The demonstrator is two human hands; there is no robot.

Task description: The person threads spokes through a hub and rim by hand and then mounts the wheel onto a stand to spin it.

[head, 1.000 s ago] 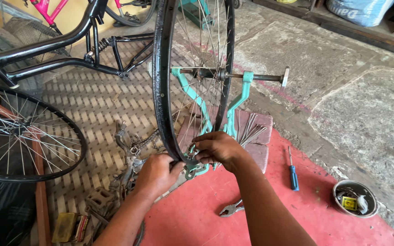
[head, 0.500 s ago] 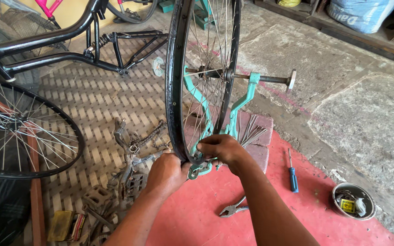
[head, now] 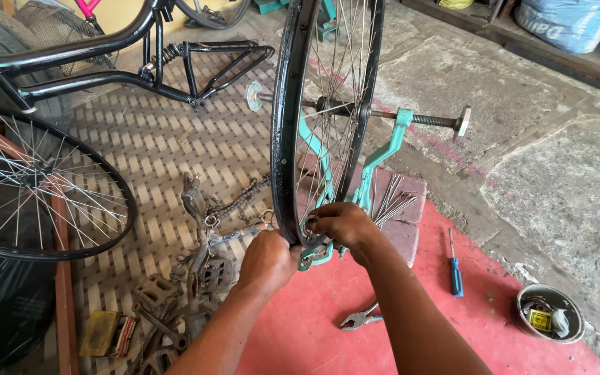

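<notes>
hands: 2, left hand (head: 267,258), right hand (head: 342,226) | rim (head: 287,125): 1, gripped | pliers (head: 360,319): 1 | loose spokes (head: 394,203): perhaps 10

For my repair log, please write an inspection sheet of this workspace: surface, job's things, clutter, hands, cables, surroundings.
Surface: red mat beside a woven mat, on rough concrete.
Job's things: black spoked bicycle rim upright in a teal metal stand; loose spokes on a brick.
Clutter: pliers, blue-handled screwdriver, metal bowl of small parts, chain, old pedals.
Hands: left hand grips the rim's lower edge; right hand reaches among the spokes there.
Cables: nothing seen.
Surroundings: black bicycle frame, second spoked wheel, blue sack.
</notes>
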